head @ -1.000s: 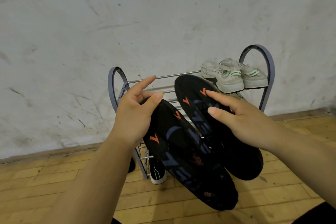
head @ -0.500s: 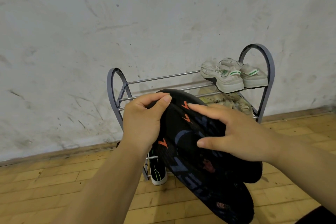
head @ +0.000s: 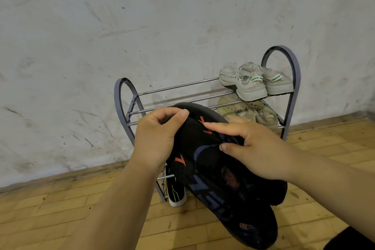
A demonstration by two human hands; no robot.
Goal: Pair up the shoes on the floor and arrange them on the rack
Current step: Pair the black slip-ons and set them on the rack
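Nearest to you is the wooden floor (head: 60, 215), and both your forearms reach forward over it from the near edge. You hold the black shoes (head: 213, 180) up in the air in front of the rack, not on any shelf. The two shoes are pressed together, one behind the other, with the soles turned toward you. The front sole shows orange arrow marks and blue letters. The heels hang down toward the near right and the toes point up and far.

Your left hand (head: 156, 142) grips the toe end from the left. Its fingers curl over the top edge and the thumb lies on the sole. Your right hand (head: 261, 154) holds the shoes from the right. The index finger is stretched across the sole, the thumb presses on it below, and the other fingers go behind the shoes, where they are hidden.

Behind the shoes stands the rack (head: 294, 71), grey, with rounded side frames and metal bars. At its low left, a black shoe with a white sole (head: 176, 195) points its toe toward you. On the right of the middle shelf lie beige shoes (head: 253, 111), partly hidden by your right hand. On the right of the top shelf a pair of white sneakers (head: 251, 87) stands side by side. The left part of the top shelf shows only bare bars. Farthest is the white wall (head: 142, 16), scuffed and marked.
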